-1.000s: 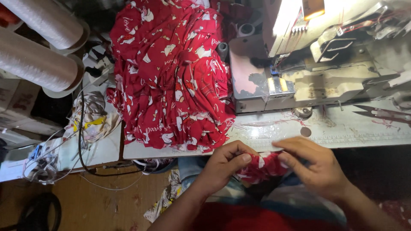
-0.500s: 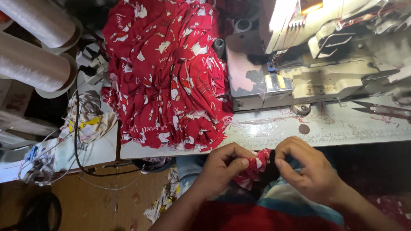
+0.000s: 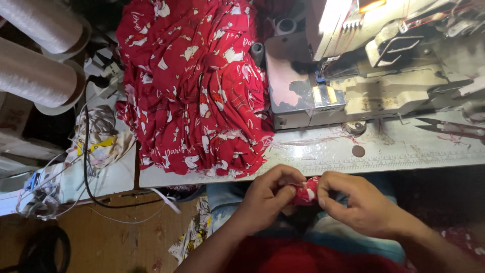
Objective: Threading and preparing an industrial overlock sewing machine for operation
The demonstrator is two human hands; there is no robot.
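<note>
The left hand (image 3: 265, 194) and the right hand (image 3: 356, 202) meet just below the near edge of the worktop (image 3: 384, 151), both pinched shut on a small scrap (image 3: 306, 191) of red printed cloth bunched between the fingertips. The scrap looks thin, light and limp, likely to fold and slip rather than keep a shape, so it probably handles best gripped at its edges, with thumb against forefinger as both hands do now, and kept taut between them. Beyond the left hand a heap (image 3: 194, 86) of the same red cloth with white figures lies crumpled and soft on the worktop, spilling over its front edge. Beyond the right hand stands the sewing machine (image 3: 364, 76), hard, pale and worn, with a lamp lit above its needle. Far to the right of that hand lie slim metal snips (image 3: 449, 126), pointed and stiff. Well off to the left of the left hand sit two large cones (image 3: 35, 60) of pale thread, smooth and tightly wound, and a tangle of cords (image 3: 76, 167) and rags.
</note>
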